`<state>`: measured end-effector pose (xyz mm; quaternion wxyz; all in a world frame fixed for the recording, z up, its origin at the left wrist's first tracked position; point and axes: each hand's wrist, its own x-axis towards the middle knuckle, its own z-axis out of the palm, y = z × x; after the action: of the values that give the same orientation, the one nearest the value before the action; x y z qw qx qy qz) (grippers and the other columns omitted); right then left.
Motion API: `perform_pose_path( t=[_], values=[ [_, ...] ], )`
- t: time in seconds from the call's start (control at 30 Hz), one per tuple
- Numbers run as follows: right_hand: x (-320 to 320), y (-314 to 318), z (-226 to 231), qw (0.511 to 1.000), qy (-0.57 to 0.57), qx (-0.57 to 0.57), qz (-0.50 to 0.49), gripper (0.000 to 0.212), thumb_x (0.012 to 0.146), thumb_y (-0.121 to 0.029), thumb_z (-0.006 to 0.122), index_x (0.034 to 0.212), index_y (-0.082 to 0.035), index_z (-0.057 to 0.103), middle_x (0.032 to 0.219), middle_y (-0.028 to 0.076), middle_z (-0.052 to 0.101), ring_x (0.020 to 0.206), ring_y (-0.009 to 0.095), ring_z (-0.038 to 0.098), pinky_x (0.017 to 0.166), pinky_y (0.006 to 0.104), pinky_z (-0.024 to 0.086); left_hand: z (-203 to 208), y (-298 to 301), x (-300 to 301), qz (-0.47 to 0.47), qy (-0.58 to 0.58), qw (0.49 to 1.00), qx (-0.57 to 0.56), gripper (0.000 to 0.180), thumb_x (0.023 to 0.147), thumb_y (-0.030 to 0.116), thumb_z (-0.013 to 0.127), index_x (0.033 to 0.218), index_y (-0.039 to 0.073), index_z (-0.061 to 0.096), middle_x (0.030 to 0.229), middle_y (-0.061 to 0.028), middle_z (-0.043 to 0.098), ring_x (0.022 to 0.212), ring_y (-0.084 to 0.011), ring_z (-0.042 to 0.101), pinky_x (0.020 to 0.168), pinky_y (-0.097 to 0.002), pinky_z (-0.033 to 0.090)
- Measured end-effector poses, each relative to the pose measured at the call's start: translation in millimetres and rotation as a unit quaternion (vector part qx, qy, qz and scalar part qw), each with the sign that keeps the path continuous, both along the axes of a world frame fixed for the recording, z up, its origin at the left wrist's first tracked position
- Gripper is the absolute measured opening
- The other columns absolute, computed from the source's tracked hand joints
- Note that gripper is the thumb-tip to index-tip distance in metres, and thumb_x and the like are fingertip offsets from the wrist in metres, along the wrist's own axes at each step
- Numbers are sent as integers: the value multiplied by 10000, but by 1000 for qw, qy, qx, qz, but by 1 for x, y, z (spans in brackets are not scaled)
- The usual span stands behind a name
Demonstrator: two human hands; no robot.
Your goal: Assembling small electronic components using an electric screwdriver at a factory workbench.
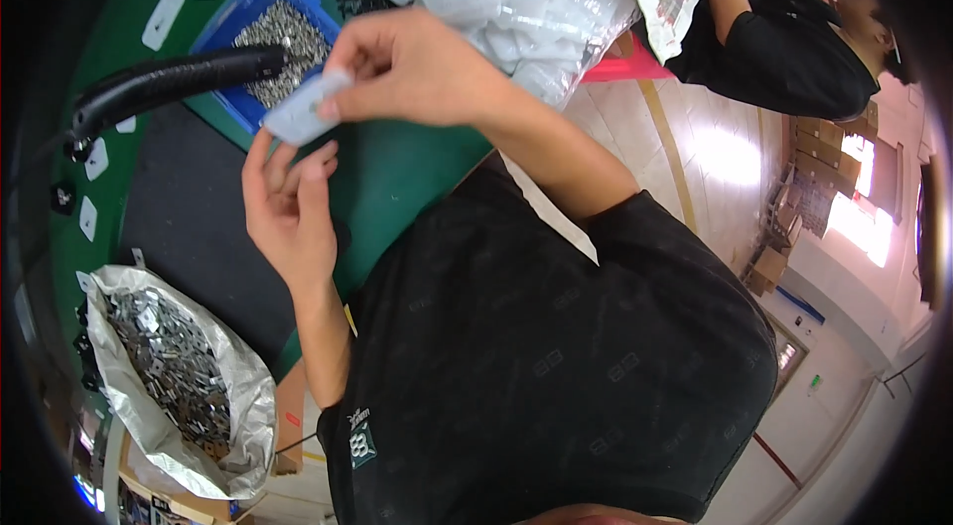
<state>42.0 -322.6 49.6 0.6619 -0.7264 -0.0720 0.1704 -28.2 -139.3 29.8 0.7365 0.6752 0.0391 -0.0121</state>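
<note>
My right hand [412, 68] pinches a small pale flat plate [298, 118] between thumb and fingers, holding it tilted above the table. Just below it is my left hand [290, 212], its fingers loosely bent and apart, one fingertip close to the plate's lower edge. Whether that fingertip touches the plate I cannot tell. Behind the plate stands a blue bin [230, 24] of many small metal parts [288, 34]. A black curved bar [174, 83] reaches over the bin from the left.
A dark mat [194, 217] lies on the green table [387, 178]. White plates [162, 19] are spread along the far left. Metal pieces fill a white sack [248, 406] at lower left. Clear plastic bags [496, 9] are piled at the back. Another person [784, 49] works at upper right.
</note>
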Motion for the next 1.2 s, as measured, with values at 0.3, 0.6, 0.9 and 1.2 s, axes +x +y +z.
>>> perform_pose_path(
  t=[0.3, 0.6, 0.9, 1.2],
  values=[
    [237, 39, 33, 886, -72, -314, -334, 230, 751, -185, 781, 765, 19, 675, 681, 86, 655, 583, 146, 617, 539, 255, 489, -19, 38, -17, 7, 14, 1000, 17, 226, 939, 49, 550, 1143, -48, 558, 1059, -137, 672, 859, -162, 665, 783, -286, 541],
    [284, -6, 8, 835, -239, -477, -138, 420, 702, -334, 775, 879, 35, 680, 896, 233, 682, 889, 386, 661, 802, 457, 529, -20, 32, -32, 8, 43, 999, 17, 170, 925, 26, 558, 1078, -37, 594, 992, -131, 691, 839, -164, 672, 746, -275, 536],
    [52, -140, 51, 834, -149, -465, -258, 218, 833, -191, 682, 975, -29, 717, 849, 117, 723, 743, 178, 682, 679, 294, 521, -13, 22, -12, -84, 41, 995, 31, 161, 877, -24, 584, 1033, -36, 624, 957, -124, 699, 822, -170, 682, 741, -274, 541],
    [50, -147, 16, 828, -114, -533, -133, 427, 752, -76, 655, 1179, -96, 659, 1123, 130, 649, 905, 258, 654, 807, 345, 516, -4, 5, -2, -135, -3, 986, 96, 167, 839, -27, 624, 1000, -8, 663, 928, -99, 700, 820, -147, 672, 729, -263, 534]
  ],
)
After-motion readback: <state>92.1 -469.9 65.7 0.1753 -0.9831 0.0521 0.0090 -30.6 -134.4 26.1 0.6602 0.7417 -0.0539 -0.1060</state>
